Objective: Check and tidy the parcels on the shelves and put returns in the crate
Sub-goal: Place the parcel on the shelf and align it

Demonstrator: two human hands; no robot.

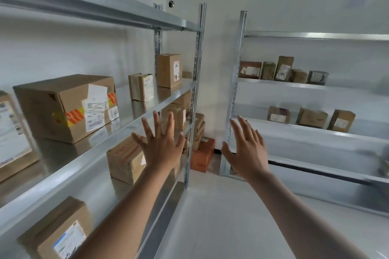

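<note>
A: Both hands are up, palms forward, fingers spread wide and holding nothing. The left hand hovers in front of the edge of the left rack's middle shelf; the right hand is out over the open aisle, just short of the right rack's upright post.

B: Where are the parcels?

A: Past the left hand's fingertips stand a small labelled box and a taller box at the far end of that shelf. Well to its left sits the big taped box. Just below that hand, one shelf down, is a striped carton. Beyond the right hand, two rows of parcels line the other rack. I can't see any crate.

B: How would you go about the check?

A: I'd take one shelf at a time, turn each label to face out and use both hands on the big box, since its weight is unknown.

B: Room to move?

A: The aisle floor between the racks looks open. The metal shelf lips and the left rack's corner post beside the left hand could catch knuckles or a box corner.
</note>
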